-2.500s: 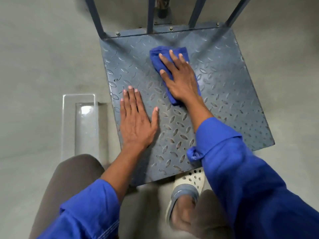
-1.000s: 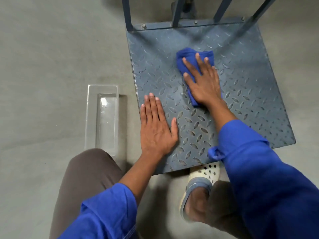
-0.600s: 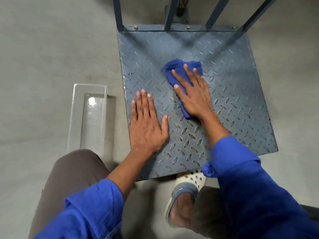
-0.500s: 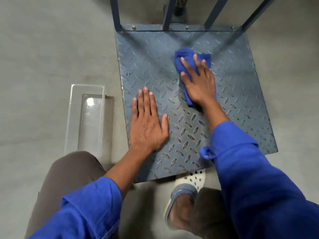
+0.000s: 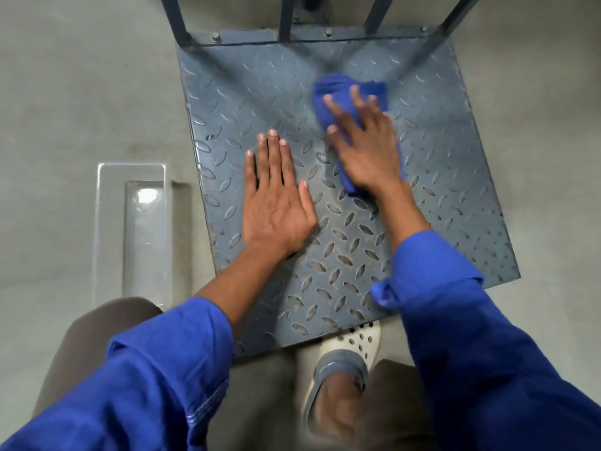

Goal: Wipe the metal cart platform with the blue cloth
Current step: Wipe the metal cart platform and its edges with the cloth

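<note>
Clear plastic tray (image 5: 130, 229) lay on the grey floor (image 5: 65, 92), left of the left grip and just beside the platform's left edge. A brown-trousered knee (image 5: 97, 327) showed nearer than the tray. The left grip (image 5: 276, 203), coming out of a blue sleeve (image 5: 162, 369), lay palm-down on the metal cart platform (image 5: 455, 206) with fingers straight and close together and thumb out to the right; released, grasping nothing. The platform was dark blue-grey tread plate, and bolted upright bars (image 5: 286, 17) rose along the edge beyond both grips. The blue cloth (image 5: 344, 92) lay bunched on the plate, beyond and right of the left grip and directly under the right grip, with its far end showing past the fingertips and a strip showing at the wrist. The right grip (image 5: 367, 148) pressed down on the cloth with fingers spread and straight, not curled round it; released, outline motion-blurred. The two grips lay near each other but apart. A perforated white sandal (image 5: 354, 343) sat at the platform's near edge, below the right forearm.
</note>
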### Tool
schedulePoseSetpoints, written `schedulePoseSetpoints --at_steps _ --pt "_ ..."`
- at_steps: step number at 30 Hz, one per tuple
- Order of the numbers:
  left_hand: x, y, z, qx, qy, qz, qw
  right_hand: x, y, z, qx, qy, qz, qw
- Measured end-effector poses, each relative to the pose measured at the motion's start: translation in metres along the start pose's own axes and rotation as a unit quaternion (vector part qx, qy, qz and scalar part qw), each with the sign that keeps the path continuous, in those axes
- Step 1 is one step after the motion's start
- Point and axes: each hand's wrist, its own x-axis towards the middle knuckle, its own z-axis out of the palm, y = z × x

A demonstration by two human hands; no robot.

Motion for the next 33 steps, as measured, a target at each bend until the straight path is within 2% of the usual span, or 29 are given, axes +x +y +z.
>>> schedulePoseSetpoints --at_steps 2,3,4,7,8,11,12,13,15,16,17,19,20,21,23,24,25,27,28,29,32,33 --pt "0.003 0.002 0.001 -0.002 0.001 0.005 1.000 -0.011 0.012 0.006 -0.013 -0.019 -0.131 0.991" --pt "0.004 0.002 0.002 0.001 0.001 0.007 1.000 -0.009 0.027 0.000 -0.016 -0.015 -0.152 0.988" --pt "0.004 0.002 0.002 0.005 -0.002 0.009 1.000 -0.003 0.044 -0.009 -0.018 -0.004 -0.131 0.991" --pt "0.002 0.001 0.003 0.015 -0.007 0.007 1.000 0.013 0.063 -0.029 0.022 0.019 0.073 0.997" --pt "0.002 0.001 0.003 0.018 -0.006 0.005 1.000 0.013 0.049 -0.024 0.009 0.016 0.059 0.998" --pt "0.004 0.003 0.003 0.016 0.001 0.005 1.000 0.000 0.016 -0.005 -0.030 -0.023 -0.151 0.988" --pt "0.003 0.003 0.004 0.016 0.005 0.004 1.000 0.004 0.018 -0.007 -0.021 -0.021 -0.168 0.985" --pt "0.003 0.003 0.004 0.013 0.006 0.004 1.000 0.012 0.025 -0.014 -0.011 -0.011 -0.131 0.991" --pt "0.004 0.002 0.004 0.010 -0.001 0.005 1.000 0.028 0.036 -0.029 0.015 0.005 0.018 1.000" --pt "0.004 0.002 0.005 0.011 -0.001 0.002 1.000 0.030 0.031 -0.029 0.020 0.001 0.044 0.999" --pt "0.003 0.003 0.006 0.010 0.001 0.000 1.000 0.028 0.015 -0.025 0.000 -0.016 0.000 1.000" --pt "-0.004 0.005 0.006 0.005 0.004 -0.008 1.000 0.019 -0.007 -0.010 -0.037 -0.047 -0.168 0.984" --pt "-0.012 0.006 0.006 0.002 0.004 -0.015 1.000 0.019 -0.011 -0.008 -0.036 -0.048 -0.213 0.975" --pt "-0.022 0.006 0.006 -0.003 0.000 -0.021 1.000 0.023 -0.011 -0.012 -0.030 -0.041 -0.206 0.977" --pt "-0.047 0.008 0.007 -0.011 -0.013 -0.024 1.000 0.035 -0.009 -0.020 -0.010 -0.019 -0.088 0.996" --pt "-0.059 0.008 0.007 -0.013 -0.015 -0.023 1.000 0.034 -0.019 -0.020 -0.006 -0.021 -0.070 0.997" --pt "-0.068 0.007 0.008 -0.016 -0.012 -0.021 1.000 0.027 -0.037 -0.017 -0.015 -0.038 -0.111 0.993" --pt "-0.078 0.003 0.010 -0.019 -0.004 -0.016 1.000 0.012 -0.069 -0.001 -0.044 -0.094 -0.281 0.954" --pt "-0.080 -0.001 0.010 -0.020 -0.003 -0.016 1.000 0.013 -0.074 0.004 -0.040 -0.104 -0.326 0.939" --pt "-0.080 -0.006 0.008 -0.022 -0.008 -0.017 1.000 0.021 -0.073 0.004 -0.029 -0.093 -0.325 0.941" --pt "-0.079 -0.018 0.002 -0.024 -0.026 -0.017 0.999 0.059 -0.060 -0.009 -0.010 -0.011 -0.139 0.990" --pt "-0.079 -0.020 0.001 -0.022 -0.024 -0.017 0.999 0.061 -0.067 -0.008 -0.013 -0.024 -0.132 0.991"
